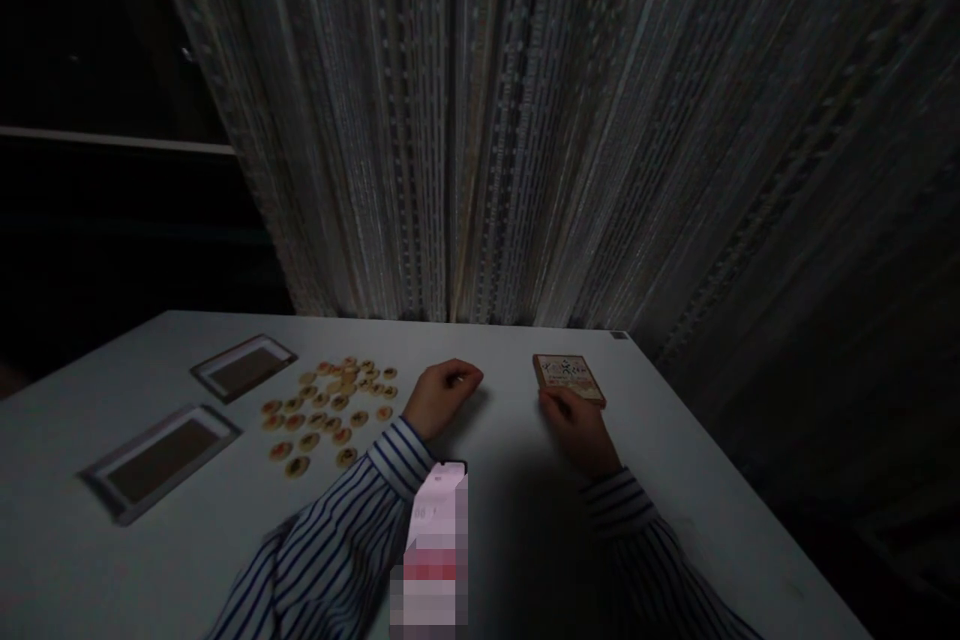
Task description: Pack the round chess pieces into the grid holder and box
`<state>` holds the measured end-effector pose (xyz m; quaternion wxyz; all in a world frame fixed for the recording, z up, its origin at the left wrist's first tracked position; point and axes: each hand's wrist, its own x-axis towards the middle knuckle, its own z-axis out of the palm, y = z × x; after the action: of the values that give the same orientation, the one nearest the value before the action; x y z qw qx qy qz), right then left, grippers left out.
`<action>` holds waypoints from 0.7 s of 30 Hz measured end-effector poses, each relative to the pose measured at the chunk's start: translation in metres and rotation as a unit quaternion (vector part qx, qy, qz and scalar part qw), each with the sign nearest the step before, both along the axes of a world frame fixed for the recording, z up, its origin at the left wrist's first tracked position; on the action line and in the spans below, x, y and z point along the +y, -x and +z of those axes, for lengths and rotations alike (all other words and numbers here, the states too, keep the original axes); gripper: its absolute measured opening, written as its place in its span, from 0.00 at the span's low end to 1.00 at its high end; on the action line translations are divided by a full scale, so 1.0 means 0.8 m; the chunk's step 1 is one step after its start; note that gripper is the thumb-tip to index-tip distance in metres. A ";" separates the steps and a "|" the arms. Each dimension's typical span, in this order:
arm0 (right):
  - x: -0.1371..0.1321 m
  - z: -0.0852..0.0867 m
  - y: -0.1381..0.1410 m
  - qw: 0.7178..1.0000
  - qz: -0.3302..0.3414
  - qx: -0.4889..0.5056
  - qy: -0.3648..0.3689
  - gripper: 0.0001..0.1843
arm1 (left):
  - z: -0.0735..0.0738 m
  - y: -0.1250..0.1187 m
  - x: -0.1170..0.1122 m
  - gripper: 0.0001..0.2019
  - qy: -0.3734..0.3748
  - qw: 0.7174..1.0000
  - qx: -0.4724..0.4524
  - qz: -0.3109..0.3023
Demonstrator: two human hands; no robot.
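My left hand (441,396) is above the white table (502,510), curled into a loose fist. Nothing shows between its fingers. To its left lie many round wooden xiangqi pieces (318,420), with red or dark characters, spread loosely and a few stacked. My right hand (579,432) is also curled, with its knuckles in front of the near edge of a small square printed box (568,376). Whether it touches the box I cannot tell. A lit phone (435,520) lies below my left wrist, partly behind the striped sleeve.
Two shallow rectangular trays or lids with brown insides lie on the left: one farther back (244,366), one nearer (159,460). A string curtain (465,120) hangs behind the table's far edge. The room is dim, and a dark window area (105,40) shows at upper left.
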<state>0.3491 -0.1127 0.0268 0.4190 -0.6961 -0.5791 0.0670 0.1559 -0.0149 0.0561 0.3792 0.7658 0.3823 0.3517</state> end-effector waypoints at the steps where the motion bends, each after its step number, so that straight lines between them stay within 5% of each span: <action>1: 0.001 -0.001 0.008 1.000 0.010 0.008 0.001 0.13 | -0.003 0.008 -0.003 0.15 -0.001 1.000 -0.003 0.008; 14: 0.019 -0.009 0.089 0.993 0.088 0.075 0.001 0.14 | -0.035 0.121 -0.050 0.13 -0.099 0.990 0.049 0.091; 21: 0.032 -0.036 0.124 0.991 0.112 0.076 -0.012 0.16 | -0.076 0.175 -0.072 0.12 -0.134 0.977 0.047 0.160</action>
<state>0.2498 -0.0872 -0.0018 0.4599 -0.6148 -0.6206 0.1590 0.0159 -0.0728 -0.0050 0.1933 0.7540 0.4668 0.4199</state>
